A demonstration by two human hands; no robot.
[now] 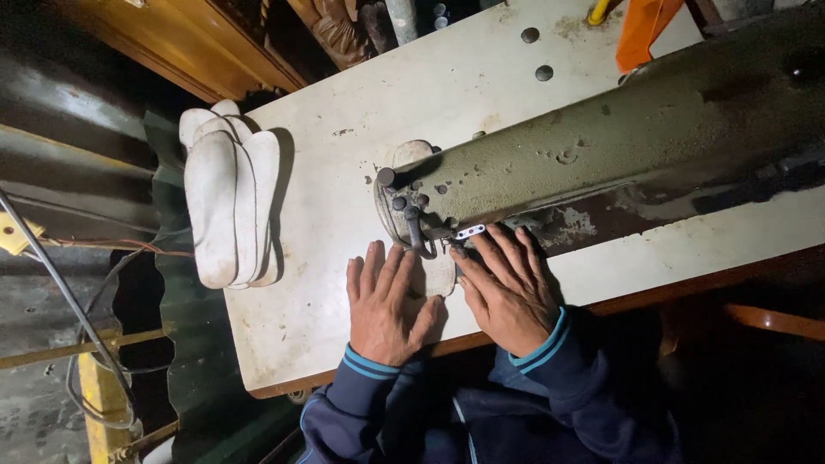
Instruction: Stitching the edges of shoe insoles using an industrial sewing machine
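Crowding insole [434, 273]: L hand [384, 302], R hand [510, 288], sewing machine [601, 155] overhead.

**Bright centre, dark surround**

I see hard light, apparently from near the camera, falling on the white table [361, 172], which glares palely. Toward 9, 6 and 3 o'clock everything sinks into deep shadow. The stacked insoles [228, 206] cast a shadow toward 3 o'clock. Focus is sharp centrally; corners darken, with mild wide-angle bending.
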